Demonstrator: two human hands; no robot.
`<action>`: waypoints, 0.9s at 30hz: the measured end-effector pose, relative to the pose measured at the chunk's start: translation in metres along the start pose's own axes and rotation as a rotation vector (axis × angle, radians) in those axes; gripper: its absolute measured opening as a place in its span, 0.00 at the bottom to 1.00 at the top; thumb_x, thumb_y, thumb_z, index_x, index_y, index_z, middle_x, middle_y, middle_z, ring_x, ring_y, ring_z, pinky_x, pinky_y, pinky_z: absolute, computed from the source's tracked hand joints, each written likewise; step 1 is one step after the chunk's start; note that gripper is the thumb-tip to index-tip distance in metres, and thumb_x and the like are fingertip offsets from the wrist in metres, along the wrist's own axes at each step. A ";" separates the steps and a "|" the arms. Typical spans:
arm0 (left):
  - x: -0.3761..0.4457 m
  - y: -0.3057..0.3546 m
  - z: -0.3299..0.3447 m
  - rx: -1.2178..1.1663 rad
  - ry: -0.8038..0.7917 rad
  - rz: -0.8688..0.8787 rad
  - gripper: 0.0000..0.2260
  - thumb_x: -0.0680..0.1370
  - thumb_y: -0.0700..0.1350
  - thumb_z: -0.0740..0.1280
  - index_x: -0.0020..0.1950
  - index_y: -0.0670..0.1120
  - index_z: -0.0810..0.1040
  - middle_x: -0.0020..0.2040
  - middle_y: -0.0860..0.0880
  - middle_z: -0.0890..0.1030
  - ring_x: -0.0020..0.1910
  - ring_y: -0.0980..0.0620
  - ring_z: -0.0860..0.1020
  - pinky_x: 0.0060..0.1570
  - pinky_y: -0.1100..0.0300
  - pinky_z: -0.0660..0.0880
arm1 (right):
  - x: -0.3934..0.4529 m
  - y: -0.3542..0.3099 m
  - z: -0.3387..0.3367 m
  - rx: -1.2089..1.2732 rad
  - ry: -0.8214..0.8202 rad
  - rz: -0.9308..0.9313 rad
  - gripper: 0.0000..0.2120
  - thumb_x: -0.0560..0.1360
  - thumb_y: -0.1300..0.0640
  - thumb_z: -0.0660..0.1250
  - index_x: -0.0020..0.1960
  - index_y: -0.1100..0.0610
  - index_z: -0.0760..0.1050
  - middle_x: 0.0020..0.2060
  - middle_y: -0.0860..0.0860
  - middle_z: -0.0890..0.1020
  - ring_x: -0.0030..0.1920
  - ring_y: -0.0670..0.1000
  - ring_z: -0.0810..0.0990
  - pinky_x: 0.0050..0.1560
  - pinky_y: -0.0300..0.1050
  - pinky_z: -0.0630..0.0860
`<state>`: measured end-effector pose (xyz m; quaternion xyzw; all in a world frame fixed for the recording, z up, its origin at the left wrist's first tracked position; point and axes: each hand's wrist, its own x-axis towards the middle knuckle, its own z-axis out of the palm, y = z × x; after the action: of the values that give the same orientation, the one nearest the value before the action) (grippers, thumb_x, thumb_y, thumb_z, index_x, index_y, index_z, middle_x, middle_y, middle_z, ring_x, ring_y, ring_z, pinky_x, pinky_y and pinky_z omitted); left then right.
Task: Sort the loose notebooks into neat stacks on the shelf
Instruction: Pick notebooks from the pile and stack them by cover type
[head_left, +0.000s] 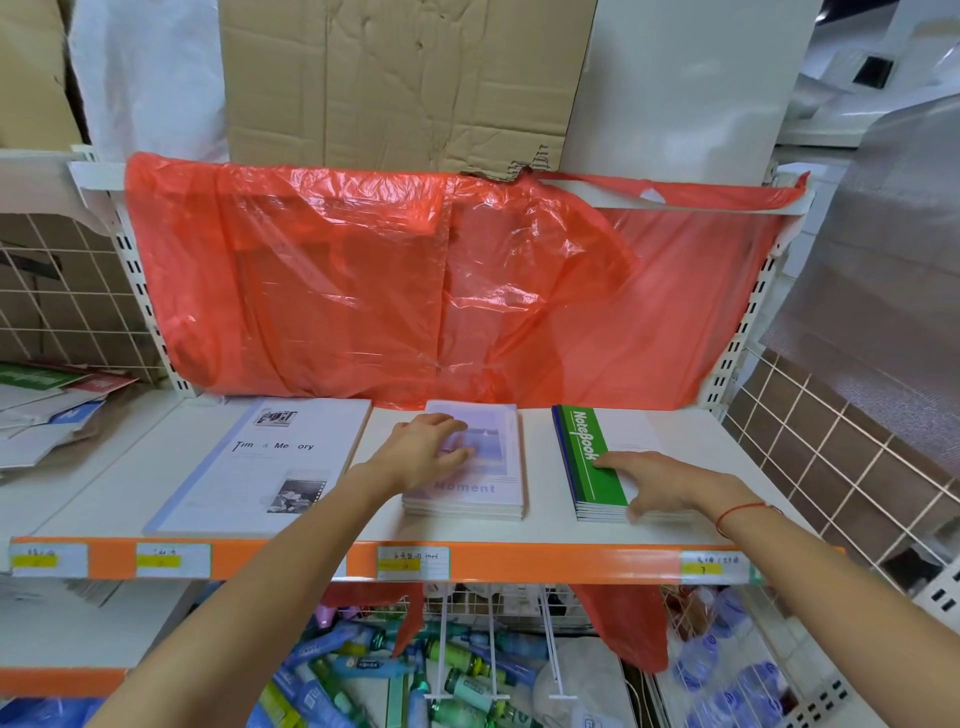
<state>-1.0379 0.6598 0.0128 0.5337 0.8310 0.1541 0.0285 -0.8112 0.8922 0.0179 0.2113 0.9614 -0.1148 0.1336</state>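
Three notebook stacks lie on the white shelf (540, 525). A large pale "Time & Memory" notebook (265, 467) sits at the left. In the middle is a lilac "Moment" stack (493, 467); my left hand (423, 449) rests flat on its top cover, fingers spread. At the right is a green-spined "NoteBook" stack (589, 457); my right hand (657, 480) lies on it, fingers straight on the cover and thumb down at its front edge.
A red plastic sheet (415, 280) hangs behind the shelf, with cardboard (405, 78) above. Loose papers and notebooks (47, 410) pile on the neighbouring shelf at left. Wire baskets of bottles (415, 670) sit below. An orange label strip (519, 561) edges the shelf front.
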 end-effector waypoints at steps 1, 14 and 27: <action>0.000 0.000 0.000 -0.002 0.000 -0.003 0.23 0.79 0.58 0.59 0.70 0.48 0.70 0.69 0.49 0.71 0.66 0.48 0.68 0.65 0.49 0.65 | 0.000 -0.001 0.000 0.001 -0.001 0.000 0.38 0.71 0.64 0.70 0.76 0.54 0.57 0.74 0.51 0.62 0.72 0.52 0.61 0.69 0.42 0.58; 0.002 -0.003 0.002 0.015 0.011 0.011 0.22 0.80 0.56 0.59 0.70 0.48 0.69 0.69 0.49 0.72 0.66 0.49 0.69 0.65 0.49 0.65 | -0.002 0.000 0.001 -0.003 -0.007 0.011 0.38 0.71 0.63 0.70 0.75 0.50 0.57 0.73 0.52 0.64 0.71 0.54 0.63 0.69 0.46 0.61; 0.004 -0.004 0.002 0.026 0.006 0.000 0.22 0.80 0.56 0.59 0.71 0.49 0.68 0.69 0.50 0.71 0.67 0.49 0.68 0.66 0.49 0.64 | -0.005 0.000 0.000 0.006 -0.022 -0.005 0.39 0.72 0.64 0.69 0.76 0.50 0.54 0.74 0.50 0.62 0.72 0.52 0.62 0.68 0.43 0.59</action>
<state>-1.0426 0.6620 0.0098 0.5336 0.8330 0.1447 0.0191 -0.8066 0.8904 0.0198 0.2082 0.9600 -0.1202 0.1434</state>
